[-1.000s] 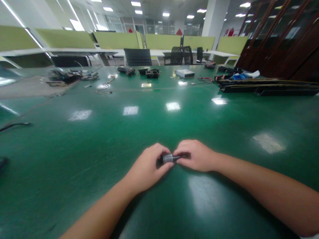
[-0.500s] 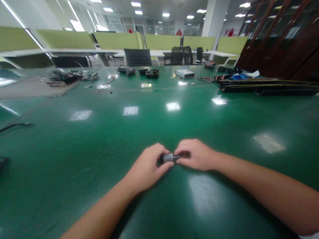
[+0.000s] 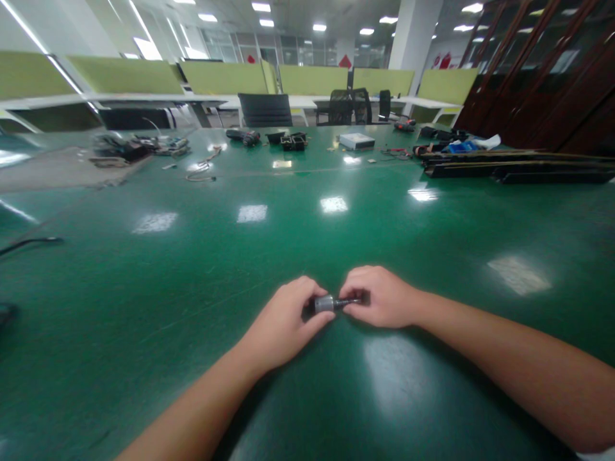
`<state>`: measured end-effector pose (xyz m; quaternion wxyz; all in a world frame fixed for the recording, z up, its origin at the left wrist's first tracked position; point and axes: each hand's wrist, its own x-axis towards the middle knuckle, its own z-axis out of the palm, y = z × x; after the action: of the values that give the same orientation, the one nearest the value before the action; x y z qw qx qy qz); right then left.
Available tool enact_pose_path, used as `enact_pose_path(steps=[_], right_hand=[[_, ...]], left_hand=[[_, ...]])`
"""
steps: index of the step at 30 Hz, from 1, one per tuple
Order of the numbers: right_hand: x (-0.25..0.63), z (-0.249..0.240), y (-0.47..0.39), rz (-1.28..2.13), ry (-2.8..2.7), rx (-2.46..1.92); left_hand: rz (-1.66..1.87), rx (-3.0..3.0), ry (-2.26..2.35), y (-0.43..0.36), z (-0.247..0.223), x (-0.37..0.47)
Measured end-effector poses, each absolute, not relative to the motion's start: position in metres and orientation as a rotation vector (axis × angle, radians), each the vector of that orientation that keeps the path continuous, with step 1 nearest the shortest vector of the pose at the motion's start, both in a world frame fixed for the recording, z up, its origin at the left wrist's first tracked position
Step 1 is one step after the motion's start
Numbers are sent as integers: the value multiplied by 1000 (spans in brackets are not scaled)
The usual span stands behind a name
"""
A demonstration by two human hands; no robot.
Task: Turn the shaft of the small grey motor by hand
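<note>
Low over the green tabletop (image 3: 269, 256), my left hand (image 3: 283, 323) is closed round a small grey metal cylinder (image 3: 323, 304), thumb below and fingers above. Its left end is dark and partly covered by that hand. A dark, narrow shaft-like part (image 3: 342, 303) runs from the cylinder's right end towards my right hand (image 3: 384, 298). The thumb and fingers of my right hand pinch around this part, a thin end of it showing inside the curled fingers. Whether the narrow part and the cylinder are one piece I cannot tell.
Far across the table lie a power drill (image 3: 243, 136), black parts (image 3: 293, 141), a silver box (image 3: 356, 141) and a pale cable (image 3: 202, 171). Long black strips (image 3: 519, 168) are stacked at the far right. A cluttered board (image 3: 57, 169) and black cable (image 3: 31, 242) are left.
My right hand has shifted slightly to the right, and a bit more of the dark narrow part shows between the hands. My left hand with the cylinder has stayed in place.
</note>
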<state>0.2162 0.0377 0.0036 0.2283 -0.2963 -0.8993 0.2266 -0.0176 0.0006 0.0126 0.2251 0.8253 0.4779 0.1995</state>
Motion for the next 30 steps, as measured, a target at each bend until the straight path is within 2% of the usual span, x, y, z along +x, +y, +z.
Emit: enact_pose_path(steps=[14, 30], right_hand=[[220, 2, 41, 586, -2493, -849], [245, 8, 60, 846, -2557, -799]], left_hand=[[555, 2283, 1318, 0, 13, -17], [565, 2267, 1295, -3, 16, -21]])
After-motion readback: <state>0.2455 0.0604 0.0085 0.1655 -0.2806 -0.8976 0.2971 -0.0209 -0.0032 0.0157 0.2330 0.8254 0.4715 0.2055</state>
